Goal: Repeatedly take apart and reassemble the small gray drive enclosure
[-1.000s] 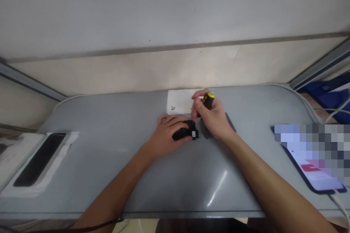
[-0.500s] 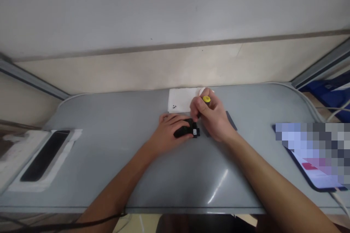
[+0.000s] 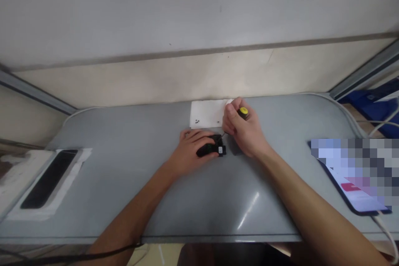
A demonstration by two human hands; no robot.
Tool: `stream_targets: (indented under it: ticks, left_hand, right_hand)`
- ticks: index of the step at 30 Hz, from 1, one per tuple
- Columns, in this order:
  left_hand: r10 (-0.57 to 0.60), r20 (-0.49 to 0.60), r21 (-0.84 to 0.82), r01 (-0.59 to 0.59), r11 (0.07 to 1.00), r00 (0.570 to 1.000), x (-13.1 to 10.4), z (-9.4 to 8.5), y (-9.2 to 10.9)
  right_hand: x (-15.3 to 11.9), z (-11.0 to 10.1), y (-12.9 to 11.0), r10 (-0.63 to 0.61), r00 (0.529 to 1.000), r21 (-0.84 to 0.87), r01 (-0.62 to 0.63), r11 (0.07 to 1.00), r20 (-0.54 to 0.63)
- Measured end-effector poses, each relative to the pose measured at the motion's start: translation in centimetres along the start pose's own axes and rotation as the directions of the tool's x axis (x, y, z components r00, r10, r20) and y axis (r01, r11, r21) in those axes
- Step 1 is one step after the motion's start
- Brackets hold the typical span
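Observation:
My left hand [image 3: 191,149] is closed around a small black device [image 3: 220,142] with a white label, pinning it to the grey table; its left part is hidden under my fingers. In my right hand [image 3: 245,129] is a screwdriver [image 3: 243,112] with a yellow cap on its dark handle. Its thin shaft slants down and left, and the tip reaches the device's upper side. Just behind the hands lies a white paper [image 3: 205,113] bearing several tiny dark screw-like bits [image 3: 197,121]. A flat dark piece [image 3: 233,145] lies partly under my right hand.
At the left, a dark phone-like slab [image 3: 50,178] lies on white paper. A lit tablet or phone [image 3: 352,191] with a white cable [image 3: 386,228] lies at the right. A wall panel [image 3: 140,79] rises behind the table, and blue items [image 3: 370,108] are beyond its right end.
My right hand has shifted slightly right and turned, tilting the screwdriver so its shaft now shows. Another tiny dark bit is now visible on the paper. My left hand still holds the device.

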State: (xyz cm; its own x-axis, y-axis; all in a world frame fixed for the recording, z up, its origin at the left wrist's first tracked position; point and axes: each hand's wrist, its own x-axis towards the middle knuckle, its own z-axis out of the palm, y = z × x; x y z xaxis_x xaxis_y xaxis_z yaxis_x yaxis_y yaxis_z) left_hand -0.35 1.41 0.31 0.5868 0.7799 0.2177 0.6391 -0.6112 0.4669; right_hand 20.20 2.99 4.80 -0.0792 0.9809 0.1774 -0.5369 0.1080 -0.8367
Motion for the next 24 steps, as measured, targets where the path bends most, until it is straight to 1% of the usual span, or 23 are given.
stream_targets:
  ticks: [2, 6, 7, 9, 13, 15, 17, 20, 22, 24]
  left_hand:
    - [0.009, -0.01, 0.0, -0.009, 1.0, 1.0, 0.01, 0.01, -0.03]
    - [0.013, -0.011, 0.005, -0.013, 1.0, 1.0, 0.08, -0.07, 0.04]
    - [0.011, -0.007, 0.009, -0.01, 1.0, 1.0, 0.09, -0.1, 0.08]
    - [0.005, 0.003, 0.014, -0.005, 1.0, 1.0, 0.08, -0.13, 0.14]
    - [0.016, -0.002, 0.019, -0.016, 1.0, 1.0, -0.04, -0.06, 0.05]
    - [0.019, -0.009, 0.029, -0.018, 0.999, 1.0, -0.12, 0.01, -0.07]
    - [0.011, -0.013, 0.04, -0.011, 0.999, 1.0, -0.15, 0.05, -0.17]
    - [0.014, -0.005, 0.045, -0.014, 0.999, 1.0, -0.1, 0.0, -0.16]
    - [0.022, 0.003, 0.041, -0.022, 0.999, 1.0, -0.03, -0.06, -0.08]
    - [0.024, 0.006, 0.034, -0.024, 0.999, 1.0, 0.03, -0.1, -0.02]
  right_hand:
    - [0.22, -0.03, -0.08, 0.0, 1.0, 0.014, 0.0, 1.0, 0.005]
    - [0.3, -0.19, -0.7, 0.082, 0.996, 0.057, -0.084, 0.995, 0.043]
    - [0.25, -0.21, -0.8, 0.083, 0.996, 0.061, -0.086, 0.994, 0.042]
    - [0.13, -0.2, -0.8, 0.06, 0.998, 0.055, -0.061, 0.997, 0.027]
    - [0.15, 0.01, -0.37, 0.006, 1.0, -0.027, -0.006, 1.0, -0.015]
    - [0.29, 0.12, -0.3, 0.006, 1.0, -0.041, -0.006, 0.999, -0.021]
    - [0.41, 0.13, -0.45, 0.043, 0.999, -0.012, -0.043, 0.999, -0.007]
    - [0.38, -0.03, -0.79, 0.095, 0.994, 0.022, -0.097, 0.995, 0.048]
    - [0.27, -0.15, -0.86, 0.086, 0.994, 0.03, -0.089, 0.996, 0.07]
    - [0.22, -0.19, -0.73, 0.073, 0.995, 0.025, -0.075, 0.997, 0.066]
